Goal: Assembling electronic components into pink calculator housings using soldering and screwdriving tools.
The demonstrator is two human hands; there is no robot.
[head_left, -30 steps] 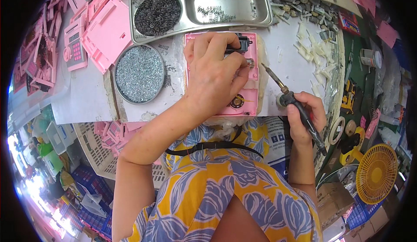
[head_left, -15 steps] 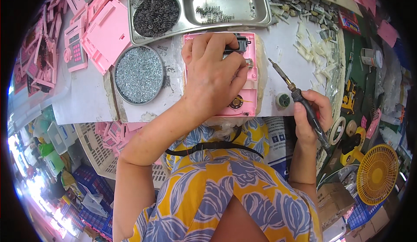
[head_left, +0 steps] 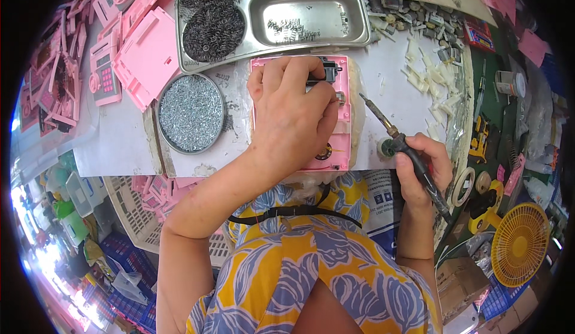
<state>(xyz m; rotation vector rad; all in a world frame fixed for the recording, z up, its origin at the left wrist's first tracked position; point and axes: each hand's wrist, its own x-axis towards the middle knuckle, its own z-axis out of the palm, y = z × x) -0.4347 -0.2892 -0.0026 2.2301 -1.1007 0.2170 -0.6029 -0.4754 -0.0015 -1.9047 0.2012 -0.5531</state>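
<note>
pink casing [head_left: 342, 117] sits at the table's [head_left: 129, 145] near edge, left hand [head_left: 293, 109] curled right over it, and what that hand holds i can't tell! right hand [head_left: 426, 167] grips a soldering iron [head_left: 392, 131], tip beside the casing.

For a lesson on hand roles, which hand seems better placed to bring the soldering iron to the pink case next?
Likely the right hand: it holds the soldering iron, tip toward the pink case; the left hand is over that case.

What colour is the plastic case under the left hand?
The case is pink; the head view shows it best.
</note>
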